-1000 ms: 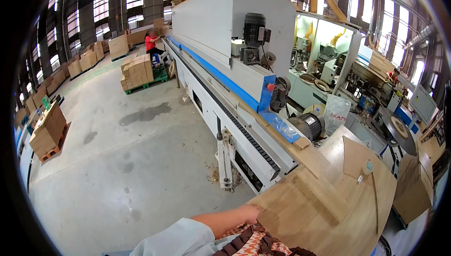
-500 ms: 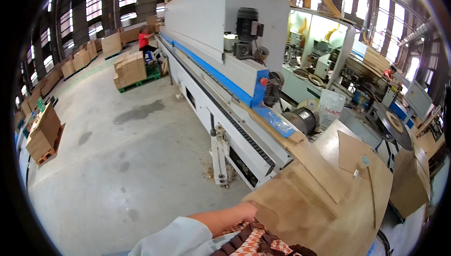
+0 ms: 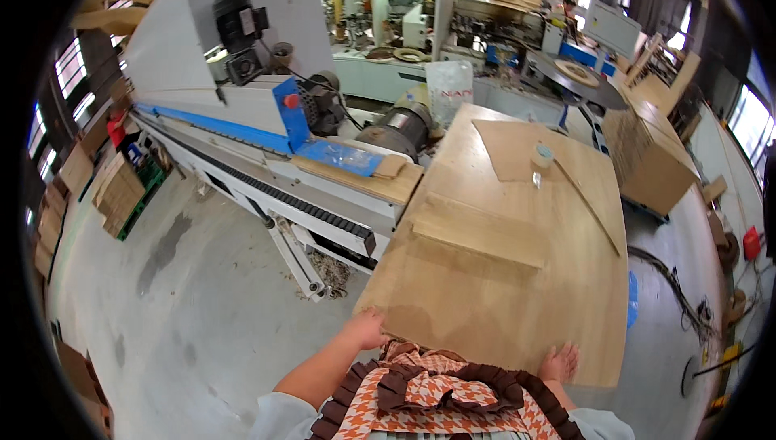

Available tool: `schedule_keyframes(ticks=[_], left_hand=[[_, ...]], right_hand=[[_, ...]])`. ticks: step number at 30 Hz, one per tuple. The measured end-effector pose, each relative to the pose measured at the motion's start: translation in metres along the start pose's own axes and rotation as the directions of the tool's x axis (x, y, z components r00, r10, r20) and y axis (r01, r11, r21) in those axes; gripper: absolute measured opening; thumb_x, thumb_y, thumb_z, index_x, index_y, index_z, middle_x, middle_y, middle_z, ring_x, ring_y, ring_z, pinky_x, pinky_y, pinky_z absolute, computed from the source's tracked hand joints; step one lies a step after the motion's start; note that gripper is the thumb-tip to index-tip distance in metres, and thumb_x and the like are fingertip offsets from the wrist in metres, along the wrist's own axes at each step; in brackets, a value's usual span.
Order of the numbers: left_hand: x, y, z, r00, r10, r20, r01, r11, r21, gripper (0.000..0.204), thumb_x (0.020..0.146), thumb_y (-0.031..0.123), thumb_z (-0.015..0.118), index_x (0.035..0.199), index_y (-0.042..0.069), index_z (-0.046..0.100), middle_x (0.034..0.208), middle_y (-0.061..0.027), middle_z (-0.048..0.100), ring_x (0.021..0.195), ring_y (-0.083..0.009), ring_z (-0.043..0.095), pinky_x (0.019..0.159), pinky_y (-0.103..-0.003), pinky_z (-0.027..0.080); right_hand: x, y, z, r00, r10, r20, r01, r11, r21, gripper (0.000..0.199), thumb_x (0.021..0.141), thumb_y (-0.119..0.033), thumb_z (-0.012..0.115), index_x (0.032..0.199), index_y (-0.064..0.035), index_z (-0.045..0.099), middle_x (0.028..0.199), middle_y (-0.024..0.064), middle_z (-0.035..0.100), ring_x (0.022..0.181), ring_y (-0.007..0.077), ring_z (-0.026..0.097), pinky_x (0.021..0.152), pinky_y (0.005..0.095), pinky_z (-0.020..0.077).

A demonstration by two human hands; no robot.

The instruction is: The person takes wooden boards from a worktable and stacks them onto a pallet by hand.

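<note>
In front of me stands a table with a broad wooden top [image 3: 453, 294]. My left hand [image 3: 368, 329] rests at its near left corner, fingers slightly bent on the edge and gripping nothing that I can see. Near the right end of the same edge, my right hand [image 3: 560, 363] lies on the top with its fingers stretched out. Beyond both hands a narrow wooden board [image 3: 481, 232] lies across the tabletop, touched by neither. Farther back are a brown flat sheet [image 3: 508, 149], a roll of tape [image 3: 542, 154] and a thin wooden strip [image 3: 590, 207].
A long white and blue machine [image 3: 218, 133] runs off to the left, its end against the table. A motor [image 3: 400, 129] and a white sack [image 3: 449, 88] stand behind. Stacked panels [image 3: 651, 153] are at right. Cables [image 3: 675, 278] lie on the floor beside the table.
My view has swung right and down, so the table fills more of it. My right hand now shows on the tabletop; my left stays at the near left corner.
</note>
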State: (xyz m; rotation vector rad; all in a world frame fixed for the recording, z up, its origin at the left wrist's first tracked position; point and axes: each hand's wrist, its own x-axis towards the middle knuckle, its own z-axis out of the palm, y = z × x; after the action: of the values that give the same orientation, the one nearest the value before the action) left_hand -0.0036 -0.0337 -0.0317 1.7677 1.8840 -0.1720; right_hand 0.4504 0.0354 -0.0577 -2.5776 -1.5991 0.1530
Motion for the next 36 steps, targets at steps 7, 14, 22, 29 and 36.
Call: schedule_keyframes(ticks=[7,14,22,29,36], left_hand=[[-0.002,0.009,-0.007,0.998,0.025,-0.064,-0.028,0.998,-0.053,0.067,0.071,0.039,0.061,0.124,0.005,0.039,0.125,-0.0227,0.04,0.115,-0.0342,0.04,0.095,-0.037,0.035],[-0.011,0.024,-0.018,0.996,-0.078,-0.038,0.078,0.997,0.014,0.065,0.072,0.04,0.059,0.124,0.004,0.04,0.12,-0.0235,0.043,0.11,-0.0352,0.045,0.092,-0.038,0.038],[-0.009,0.012,-0.017,0.996,-0.049,-0.069,0.048,0.999,-0.027,0.058,0.072,0.042,0.058,0.117,0.006,0.049,0.125,-0.0202,0.042,0.113,-0.0329,0.043,0.092,-0.038,0.038],[-0.009,0.014,-0.029,0.994,-0.102,0.045,0.105,0.991,-0.082,0.061,0.074,0.046,0.054,0.125,0.015,0.042,0.129,-0.0185,0.038,0.114,-0.0319,0.043,0.094,-0.037,0.037],[-0.002,-0.011,-0.004,0.998,-0.053,-0.032,0.046,0.983,-0.18,0.047,0.075,0.04,0.057,0.109,0.009,0.05,0.117,-0.0159,0.049,0.104,-0.033,0.049,0.086,-0.039,0.041]], right_hand=[[-0.002,0.006,0.004,0.999,0.052,-0.005,-0.053,0.999,-0.013,0.054,0.083,-0.036,0.044,0.129,-0.0101,0.033,0.139,0.0094,0.024,0.13,0.0257,0.016,0.102,0.0484,0.0134],[-0.007,0.006,0.001,1.0,0.023,-0.02,-0.022,0.998,0.057,0.054,0.081,-0.035,0.046,0.127,-0.0088,0.034,0.138,0.0105,0.025,0.13,0.0267,0.015,0.103,0.0491,0.0114],[-0.003,0.003,-0.001,0.999,-0.015,-0.043,0.017,0.999,0.033,0.053,0.082,-0.034,0.045,0.127,-0.0084,0.035,0.136,0.0109,0.026,0.129,0.0281,0.017,0.102,0.0497,0.0131],[-0.005,0.002,-0.003,1.0,0.001,-0.026,0.001,0.998,0.062,0.056,0.08,-0.034,0.047,0.128,-0.0091,0.034,0.137,0.0105,0.024,0.129,0.0272,0.016,0.102,0.0499,0.0116],[-0.004,0.005,0.005,1.0,-0.001,-0.013,0.002,0.999,0.043,0.055,0.082,-0.035,0.046,0.129,-0.0104,0.033,0.139,0.0102,0.022,0.13,0.0264,0.014,0.103,0.0496,0.0105]])
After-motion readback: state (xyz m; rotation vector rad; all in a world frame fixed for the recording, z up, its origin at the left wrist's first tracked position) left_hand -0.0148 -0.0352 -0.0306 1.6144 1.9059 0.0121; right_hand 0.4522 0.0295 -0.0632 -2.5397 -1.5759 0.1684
